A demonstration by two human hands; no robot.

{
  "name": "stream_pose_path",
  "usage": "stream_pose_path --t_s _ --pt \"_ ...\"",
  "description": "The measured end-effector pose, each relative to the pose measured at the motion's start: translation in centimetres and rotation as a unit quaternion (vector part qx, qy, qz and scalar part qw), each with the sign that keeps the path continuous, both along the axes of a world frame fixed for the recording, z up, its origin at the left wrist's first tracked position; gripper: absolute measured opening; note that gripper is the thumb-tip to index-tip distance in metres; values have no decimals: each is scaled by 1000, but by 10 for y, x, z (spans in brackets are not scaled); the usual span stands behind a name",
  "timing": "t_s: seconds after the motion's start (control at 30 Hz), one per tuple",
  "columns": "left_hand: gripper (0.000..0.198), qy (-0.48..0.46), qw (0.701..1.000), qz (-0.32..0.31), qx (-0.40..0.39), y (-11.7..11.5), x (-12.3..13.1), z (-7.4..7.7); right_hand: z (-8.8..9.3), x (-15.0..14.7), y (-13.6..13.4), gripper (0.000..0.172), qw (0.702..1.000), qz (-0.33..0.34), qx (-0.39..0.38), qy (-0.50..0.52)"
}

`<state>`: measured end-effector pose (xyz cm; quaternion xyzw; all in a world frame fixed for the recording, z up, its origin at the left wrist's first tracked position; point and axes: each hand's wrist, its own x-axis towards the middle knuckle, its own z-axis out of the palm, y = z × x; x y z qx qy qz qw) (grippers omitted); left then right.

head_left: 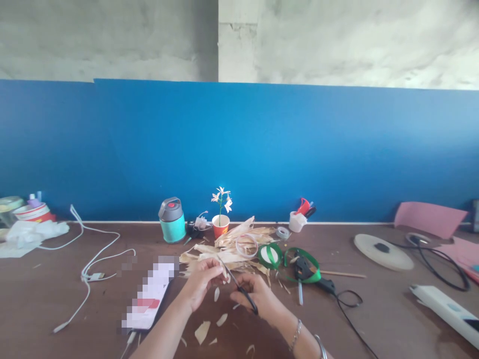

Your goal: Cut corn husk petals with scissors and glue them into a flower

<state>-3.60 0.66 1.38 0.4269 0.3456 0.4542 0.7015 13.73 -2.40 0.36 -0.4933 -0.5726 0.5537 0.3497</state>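
My right hand (252,296) grips a pair of black-handled scissors (245,295), its blades pointing up and left toward my left hand. Between the closed fingers of my left hand (205,279) is a small pale piece of corn husk (225,274), close to the blades. Cut husk scraps (202,332) lie on the brown table below both hands. Just beyond them spreads a pile of dried corn husks (239,239). Behind the pile, a red paper cup (220,229) holds a green stem with pale husk-like flowers (222,195).
Left of my hands lies a phone (151,299) with a charging cable. A turquoise flask (172,227) stands at the back. To the right are green ribbon (270,256), a black glue gun (303,268) with its cord, a round pale disc (383,254) and a white device (445,311).
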Motion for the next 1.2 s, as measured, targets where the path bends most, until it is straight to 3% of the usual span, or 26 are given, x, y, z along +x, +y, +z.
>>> stream_pose_path --t_s 0.27,0.57,0.93,1.2 --pt "21 10 1000 -7 -3 0 -2 3 8 1 -2 35 1000 12 -6 -15" --pt "20 1 1000 -14 -8 2 -4 -2 3 1 -1 34 1000 12 -5 -1" --pt "19 16 1000 -5 -4 0 -2 5 -2 5 2 29 999 23 14 -33" --pt "16 23 999 20 -15 -2 -1 6 -7 5 7 34 998 -55 10 32"
